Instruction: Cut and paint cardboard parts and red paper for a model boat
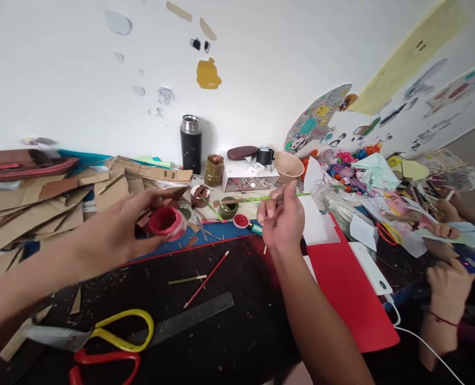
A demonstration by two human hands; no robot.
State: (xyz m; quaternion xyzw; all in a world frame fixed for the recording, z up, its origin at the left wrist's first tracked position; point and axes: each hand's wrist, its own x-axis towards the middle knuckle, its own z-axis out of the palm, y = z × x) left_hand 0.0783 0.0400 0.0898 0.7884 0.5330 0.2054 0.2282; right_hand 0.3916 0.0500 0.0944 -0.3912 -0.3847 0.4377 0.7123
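Observation:
My left hand (115,230) is closed around a small open paint jar (167,220), tilted so that its red-stained mouth faces me. A dark brown pointed piece (173,195) shows by those fingertips; whether I hold it too, I cannot tell. In my right hand (283,219), the fingers pinch a slim green paintbrush (265,198), its bristle end pointing left. That end lies over or close to a jar of dark green paint (228,207). Nearby are a brown paint jar (200,195) and a round lid with red paint (241,220).
Cardboard scraps (40,208) pile up at left. Scissors (113,337), a ruler (197,318) and a red pencil (206,280) lie in front. A black flask (191,144) stands by the wall. Right are a red folder (350,294), a white power bank (369,267) and another person's hands (448,289).

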